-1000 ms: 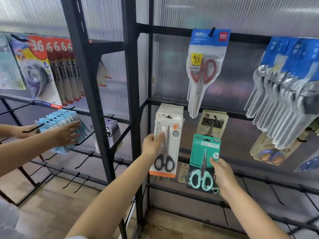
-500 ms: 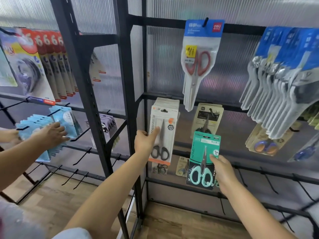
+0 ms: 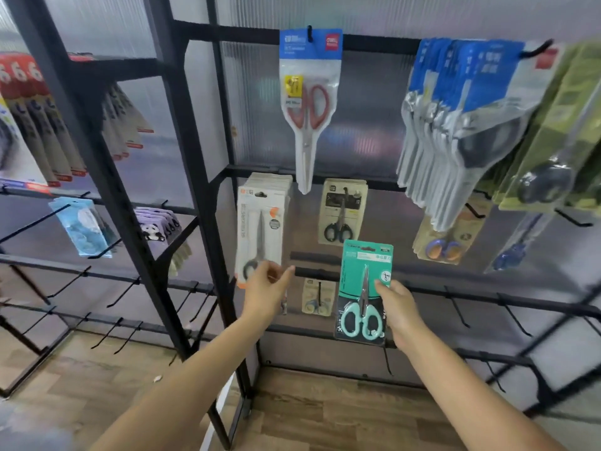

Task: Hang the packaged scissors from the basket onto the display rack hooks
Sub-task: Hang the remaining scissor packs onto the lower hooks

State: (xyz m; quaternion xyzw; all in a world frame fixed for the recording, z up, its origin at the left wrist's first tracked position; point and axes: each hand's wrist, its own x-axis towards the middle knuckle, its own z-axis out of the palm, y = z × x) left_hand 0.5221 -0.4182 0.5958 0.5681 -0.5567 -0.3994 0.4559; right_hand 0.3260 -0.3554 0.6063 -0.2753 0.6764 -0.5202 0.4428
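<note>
We hold a teal card pack of mint-handled scissors [image 3: 363, 292] upright in our right hand [image 3: 398, 309], thumb pinching the front of the card at its right edge and the other fingers hidden behind it; the pack sits in front of the black metal display rack [image 3: 208, 177], with its top edge near the bare black crossbar [image 3: 313, 257] below the middle row. Our left hand [image 3: 266, 289] reaches toward the stack of white card packs with black-handled scissors [image 3: 261, 229] hanging at the left of the middle row; its fingers are loosely spread and hold nothing, and the fingertips lie over the bottom of the front pack, though the blur keeps us from saying whether they touch it. Just right of that stack hangs a beige card pack of small black-handled scissors [image 3: 341, 213], and below it, between our two hands, a smaller beige pack [image 3: 318, 296] hangs on a lower hook. On the top bar hangs a clear pouch with a blue header holding red-handled scissors [image 3: 309, 105], and well to its right a thick row of blue-headed pouches [image 3: 455, 118], then green packs [image 3: 566, 131] at the frame edge. A yellow card pack with orange-and-blue handles [image 3: 447, 242] hangs under them. On the neighbouring rack to the left we see pale blue packets [image 3: 81, 226] and panda-printed packets [image 3: 156, 227]. Bare black hooks [image 3: 457, 309] line the lower bars above the wood-look floor [image 3: 325, 415].
</note>
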